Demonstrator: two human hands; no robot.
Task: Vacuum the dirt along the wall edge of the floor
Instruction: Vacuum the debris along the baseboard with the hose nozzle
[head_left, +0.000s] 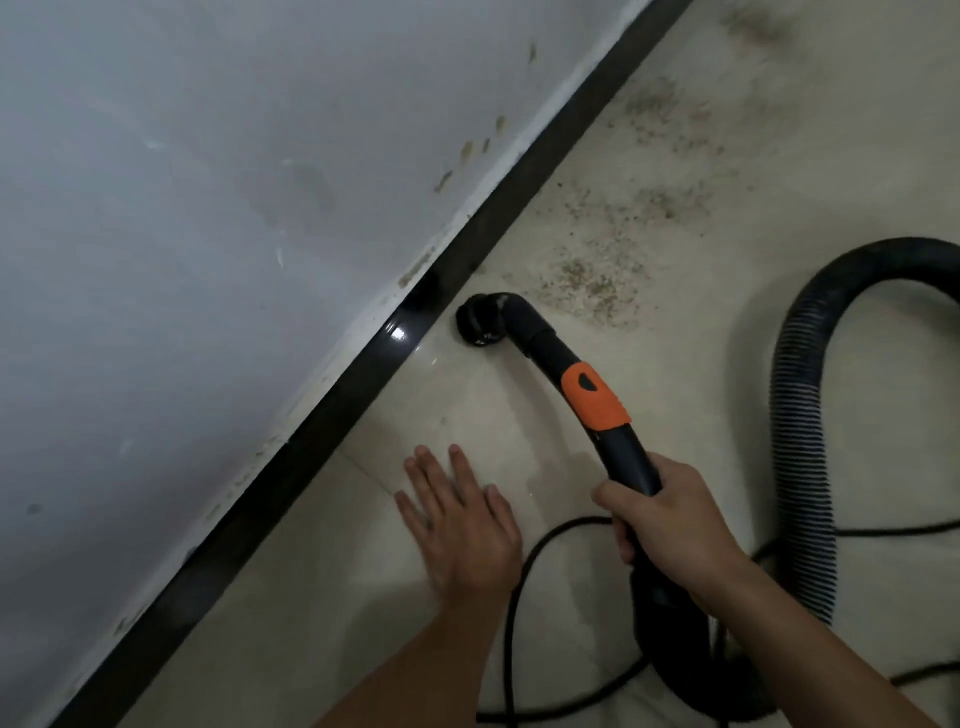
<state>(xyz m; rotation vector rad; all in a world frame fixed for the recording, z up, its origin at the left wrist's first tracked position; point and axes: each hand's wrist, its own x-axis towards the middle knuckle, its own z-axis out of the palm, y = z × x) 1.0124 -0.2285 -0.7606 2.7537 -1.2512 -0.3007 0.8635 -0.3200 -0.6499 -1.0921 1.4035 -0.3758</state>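
Two hands in frame, one tool. Grey wall (182, 208) rose behind the black skirting (363, 374); pale tiled floor (291, 613) ran out from its foot. Ribbed hose (800, 415) looped well out from the skirting. Dirt (597, 280) lay in gritty patches near the skirting, further along it than the nozzle. Curved wand (571, 374) angled in toward the skirting. Right hand (670, 525) was wrapped round the wand's handle, fingers curled. Left hand (462, 525) lay flat on the tile near the skirting, fingers spread, holding nothing. Round nozzle (475, 325) sat just beside the skirting, apart from it. Thin cable (519, 571) trailed under the wrists. Risks, as I judged them: nozzle knocking the glossy skirting if pushed in hard; grit scattering if swept fast; cable or hose snagging an arm and jerking the wand off the edge.
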